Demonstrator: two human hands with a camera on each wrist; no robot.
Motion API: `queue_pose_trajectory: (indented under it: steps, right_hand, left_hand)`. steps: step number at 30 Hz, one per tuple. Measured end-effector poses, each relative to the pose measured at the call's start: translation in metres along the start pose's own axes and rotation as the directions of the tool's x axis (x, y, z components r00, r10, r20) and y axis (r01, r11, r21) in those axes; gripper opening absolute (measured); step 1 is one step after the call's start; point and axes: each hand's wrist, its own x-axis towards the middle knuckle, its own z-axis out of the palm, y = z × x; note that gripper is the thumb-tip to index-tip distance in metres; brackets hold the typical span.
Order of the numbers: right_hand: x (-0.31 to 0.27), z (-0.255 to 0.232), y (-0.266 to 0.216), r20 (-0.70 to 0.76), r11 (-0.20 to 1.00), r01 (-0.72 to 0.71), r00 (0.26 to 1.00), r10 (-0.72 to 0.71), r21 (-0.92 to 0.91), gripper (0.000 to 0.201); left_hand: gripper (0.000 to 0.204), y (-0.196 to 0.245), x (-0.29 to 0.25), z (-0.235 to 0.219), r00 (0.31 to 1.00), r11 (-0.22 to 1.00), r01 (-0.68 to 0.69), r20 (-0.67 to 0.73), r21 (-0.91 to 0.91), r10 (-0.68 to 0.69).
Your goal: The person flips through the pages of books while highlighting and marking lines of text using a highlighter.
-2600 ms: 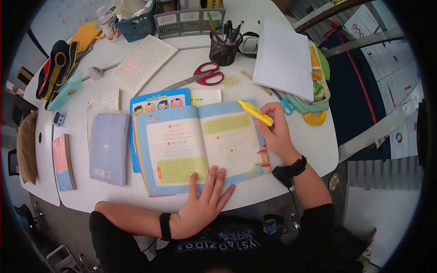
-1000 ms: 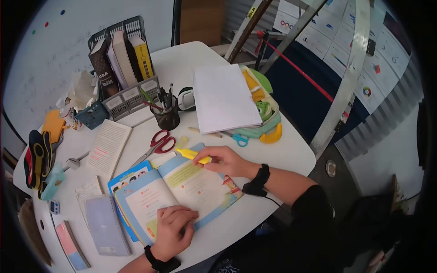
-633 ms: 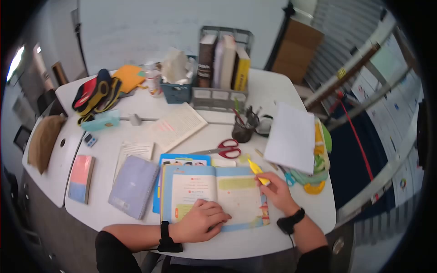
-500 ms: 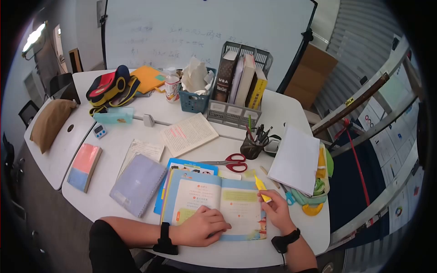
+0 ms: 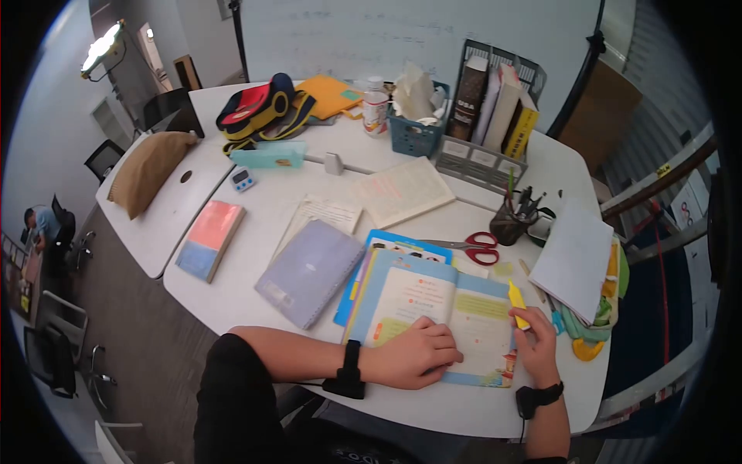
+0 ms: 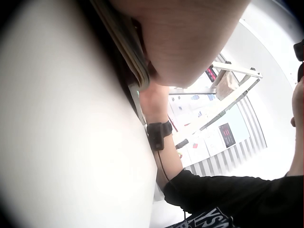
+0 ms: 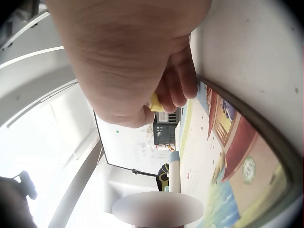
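Note:
An open picture textbook with blue borders lies near the front of the table in the head view. Across its lower left page rests my left hand, fingers loosely bent and holding nothing. My right hand is at the right edge of the book and pinches a yellow highlighter between thumb and fingers, its tip pointing up and away. In the right wrist view only a bit of the highlighter shows past the palm. The left wrist view has the left hand's palm close beside the book's page edges.
A purple spiral notebook and a pink-and-blue book lie to the left. Behind the textbook are red-handled scissors, a mesh pen cup and a printed book. White paper covers part of a pencil case at right.
The head view has swung about and tilted up. My left hand's spread fingers have drawn into a loose bend further up the book. The right hand reached over the right page, then returned to its edge.

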Motion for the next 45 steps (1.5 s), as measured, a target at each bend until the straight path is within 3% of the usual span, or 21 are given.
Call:
queue_pose_trajectory:
  steps: [2,6,9,11,15,17,18,20,21,23,29,33,34,35,37,38,40,44,45]
  right_hand:
    - [-0.008,0.001,-0.008,0.020,0.978,0.079,0.997,-0.077,-0.194,0.036]
    - [-0.005,0.011,-0.020,0.124,0.967,0.181,0.979,-0.161,-0.181,0.032]
    - [-0.012,0.013,-0.018,0.180,0.960,0.183,0.973,-0.146,-0.210,0.030]
    - [-0.014,0.015,-0.017,0.100,0.982,0.103,0.991,-0.088,-0.161,0.027]
    - [-0.012,0.017,-0.005,0.121,0.986,0.083,0.991,-0.065,-0.146,0.033]
    - [-0.014,0.026,-0.010,0.008,0.996,-0.085,0.996,0.085,-0.030,0.045]
    - [-0.014,0.028,-0.005,0.005,0.996,-0.090,0.996,0.090,-0.008,0.045]
    - [-0.009,0.031,0.017,-0.138,0.991,0.004,0.990,0.015,0.137,0.052]
    - [-0.008,0.032,0.024,-0.113,0.986,0.003,0.993,0.016,0.170,0.052]
    - [-0.011,0.025,0.035,-0.180,0.968,-0.134,0.968,0.174,0.212,0.049]
    - [-0.014,0.018,0.040,-0.117,0.980,-0.140,0.981,0.157,0.143,0.045]
    - [-0.021,0.013,0.068,-0.115,0.986,-0.099,0.987,0.115,0.138,0.045]
    - [-0.022,0.010,0.057,-0.057,0.976,-0.203,0.977,0.208,0.081,0.042]
    - [-0.018,0.018,0.047,-0.098,0.982,-0.168,0.979,0.176,0.089,0.042]
    - [-0.010,0.016,0.035,-0.029,0.989,-0.135,0.990,0.137,0.067,0.041]
    - [-0.008,0.016,0.027,-0.012,0.984,-0.174,0.985,0.174,0.050,0.040]
    - [-0.003,0.017,0.020,-0.037,0.996,-0.041,0.998,0.044,0.077,0.040]
    - [-0.004,0.009,0.014,0.000,0.999,0.012,1.000,-0.012,-0.035,0.039]
    - [-0.007,0.008,0.012,0.002,1.000,-0.012,1.000,0.012,0.009,0.039]
  left_hand:
    - [0.029,-0.001,0.000,0.003,0.999,0.999,-0.044,0.001,-0.029,0.045]
    - [0.028,-0.004,-0.002,0.002,0.999,1.000,-0.021,-0.029,-0.014,0.020]
    - [0.025,-0.006,-0.004,0.012,0.994,0.994,-0.073,-0.085,-0.079,0.066]
    - [0.027,-0.005,-0.003,0.011,0.995,0.994,-0.068,-0.085,-0.088,0.060]
    - [0.028,-0.005,-0.005,0.009,0.991,0.994,-0.078,-0.118,-0.071,0.069]
    - [0.026,-0.006,-0.003,0.009,0.992,0.994,-0.087,-0.097,-0.066,0.080]
    - [0.024,-0.007,-0.005,0.011,0.994,0.994,-0.080,-0.085,-0.072,0.074]
    - [0.023,-0.006,-0.005,0.011,0.993,0.995,-0.077,-0.091,-0.060,0.071]
    - [0.022,-0.006,-0.007,0.010,0.988,0.994,-0.099,-0.120,-0.046,0.093]
    - [0.023,-0.007,-0.007,0.012,0.991,0.996,-0.073,-0.114,-0.041,0.068]
    - [0.025,-0.011,-0.007,0.018,0.985,0.994,-0.103,-0.140,-0.024,0.099]
    - [0.033,-0.011,-0.007,0.021,0.995,0.996,-0.085,-0.057,-0.028,0.083]
    - [0.036,-0.010,-0.007,0.020,0.997,0.998,-0.056,-0.056,0.003,0.056]
    - [0.038,-0.009,-0.007,0.018,1.000,1.000,-0.020,-0.003,0.001,0.020]
    - [0.042,-0.005,-0.004,0.010,0.998,0.999,0.009,0.060,0.038,-0.012]
    - [0.043,-0.002,0.000,0.005,0.998,0.998,0.002,0.056,0.060,-0.006]
    - [0.040,0.002,0.006,0.000,0.999,0.996,-0.008,0.041,0.085,0.004]
    - [0.040,0.007,0.013,-0.003,0.997,0.994,0.012,0.076,0.107,-0.021]
    - [0.040,0.007,0.014,-0.001,0.997,0.991,0.011,0.079,0.133,-0.021]
